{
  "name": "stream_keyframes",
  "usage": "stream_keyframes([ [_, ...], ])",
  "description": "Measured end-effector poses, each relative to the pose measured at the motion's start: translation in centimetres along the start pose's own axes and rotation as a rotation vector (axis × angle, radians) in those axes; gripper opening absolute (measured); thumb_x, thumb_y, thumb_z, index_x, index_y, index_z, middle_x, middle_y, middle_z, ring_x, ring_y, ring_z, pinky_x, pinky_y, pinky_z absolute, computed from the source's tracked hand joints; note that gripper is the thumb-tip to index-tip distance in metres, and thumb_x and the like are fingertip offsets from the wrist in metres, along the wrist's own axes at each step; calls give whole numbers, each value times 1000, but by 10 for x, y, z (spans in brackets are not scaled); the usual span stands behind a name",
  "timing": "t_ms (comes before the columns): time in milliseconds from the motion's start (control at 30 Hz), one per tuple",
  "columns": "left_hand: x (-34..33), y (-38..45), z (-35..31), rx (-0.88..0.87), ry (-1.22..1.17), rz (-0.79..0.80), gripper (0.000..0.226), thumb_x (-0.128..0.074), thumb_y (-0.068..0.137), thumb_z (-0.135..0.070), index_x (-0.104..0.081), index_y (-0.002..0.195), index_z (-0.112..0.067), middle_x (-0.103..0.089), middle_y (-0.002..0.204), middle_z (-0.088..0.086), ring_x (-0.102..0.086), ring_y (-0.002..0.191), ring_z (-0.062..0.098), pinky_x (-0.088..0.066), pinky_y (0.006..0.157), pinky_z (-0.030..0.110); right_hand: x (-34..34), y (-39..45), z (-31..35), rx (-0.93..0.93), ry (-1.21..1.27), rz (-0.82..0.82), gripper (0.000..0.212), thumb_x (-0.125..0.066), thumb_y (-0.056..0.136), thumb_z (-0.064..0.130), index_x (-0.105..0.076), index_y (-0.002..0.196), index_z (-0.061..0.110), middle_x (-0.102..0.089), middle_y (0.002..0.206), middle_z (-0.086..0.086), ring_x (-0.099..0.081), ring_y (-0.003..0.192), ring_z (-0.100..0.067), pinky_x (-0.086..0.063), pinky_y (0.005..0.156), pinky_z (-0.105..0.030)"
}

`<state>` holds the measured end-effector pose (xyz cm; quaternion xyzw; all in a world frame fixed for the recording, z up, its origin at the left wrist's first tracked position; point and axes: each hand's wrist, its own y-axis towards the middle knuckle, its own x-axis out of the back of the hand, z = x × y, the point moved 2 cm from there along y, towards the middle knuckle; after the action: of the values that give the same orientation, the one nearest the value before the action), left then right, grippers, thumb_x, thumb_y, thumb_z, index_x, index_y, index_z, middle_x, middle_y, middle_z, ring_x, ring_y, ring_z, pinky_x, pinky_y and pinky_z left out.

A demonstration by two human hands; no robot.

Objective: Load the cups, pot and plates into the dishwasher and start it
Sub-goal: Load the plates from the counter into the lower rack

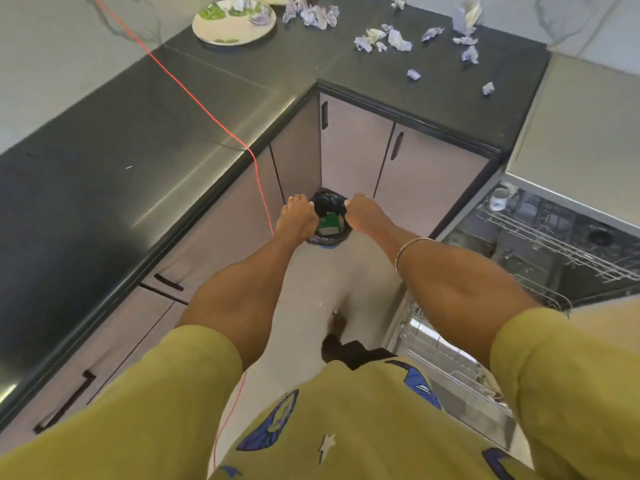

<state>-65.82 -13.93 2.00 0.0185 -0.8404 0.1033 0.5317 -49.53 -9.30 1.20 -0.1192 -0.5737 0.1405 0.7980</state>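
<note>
Both hands' grip (300,216) (363,213) hiding bin (329,220) rim

Seen from above: olive-yellow shirt (346,427) with short sleeves (194,362) ending above the elbows, printed with blue shapes outlined in black and a small pale star. Thin metal bangle (412,245) on the right wrist. Ring (366,195) on the right hand (363,213). Forearms bare.

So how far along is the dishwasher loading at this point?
Early. Done: the dishwasher stands open with one white cup in its upper rack. In hand: the left hand and right hand are both at the rim of the black-lined bin on the floor, not on dishes. Left: the plate with scraps sits on the counter; no pot is visible; nothing shows the machine started.
</note>
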Motion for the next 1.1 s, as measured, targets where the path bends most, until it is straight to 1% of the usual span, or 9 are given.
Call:
stream_keyframes([
  [167, 17, 60, 17, -17, 42, -5, 33, -32, 102, -12, -52, 117, 10, -53, 125, 28, -45, 120, 42, -34, 102, 50, 14, 66, 20, 43, -98, 58, 35, -47, 95, 24, -53, 122, 2, -56, 119, -14, -54, 109, -33, -49, 90, -43],
  [300, 35, 113, 21, -57, 25, -34, 30, -32, 103, -10, -52, 113, 10, -52, 121, 28, -46, 117, 43, -35, 101, 52, 36, 123, 32, 93, -113, 77, 37, -40, 99, 25, -53, 123, 0, -53, 129, -12, -49, 115, -35, -45, 94, -47],
  [400, 49, 162, 26, -17, -20, -66, 32, -31, 104, -15, -52, 113, 7, -54, 121, 26, -47, 117, 41, -35, 101, 51, 65, 160, 45, 117, -58, 31, 44, -33, 103, 30, -51, 129, 0, -50, 131, -18, -49, 121, -37, -46, 98, -50],
  [467, 57, 191, 25, 0, -24, -83, 34, -31, 104, -17, -53, 115, 6, -54, 123, 24, -47, 121, 41, -35, 103, 52, 84, 181, 55, 93, 13, 1, 47, -32, 104, 32, -46, 133, -3, -48, 133, -21, -47, 124, -39, -43, 101, -53],
  [600, 71, 238, 24, 19, -36, -84, 37, -30, 105, -18, -51, 125, 6, -50, 134, 24, -42, 130, 39, -31, 110, 49, 112, 221, 72, 152, 17, -36, 49, -30, 105, 33, -43, 135, -3, -47, 135, -22, -46, 127, -40, -42, 103, -53],
  [700, 80, 270, 22, 26, -52, -99, 44, -27, 107, -19, -38, 143, 4, -39, 150, 21, -30, 143, 34, -21, 119, 44, 123, 256, 84, 208, 29, -84, 43, -34, 104, 29, -46, 130, -4, -51, 131, -25, -49, 121, -41, -43, 100, -52],
  [767, 82, 295, 22, 6, -59, -118, 47, -26, 107, -18, -30, 149, 3, -32, 156, 19, -22, 148, 31, -15, 123, 41, 132, 277, 93, 247, 37, -136, 38, -36, 104, 23, -49, 127, -4, -53, 129, -26, -50, 119, -40, -43, 97, -47],
  [933, 93, 375, 23, -24, -49, -166, 44, -26, 105, -16, -39, 142, 5, -42, 148, 20, -31, 143, 33, -22, 120, 43, 157, 340, 120, 283, 71, -197, 31, -39, 102, 19, -52, 119, -3, -55, 123, -26, -53, 114, -41, -42, 93, -43],
  [1100, 116, 448, 22, -21, -59, -138, 47, -27, 106, -17, -34, 147, 3, -35, 154, 20, -26, 147, 31, -17, 122, 39, 183, 405, 144, 281, 88, -221, 26, -40, 101, 19, -53, 112, -1, -58, 115, -24, -57, 104, -40, -45, 82, -42],
])
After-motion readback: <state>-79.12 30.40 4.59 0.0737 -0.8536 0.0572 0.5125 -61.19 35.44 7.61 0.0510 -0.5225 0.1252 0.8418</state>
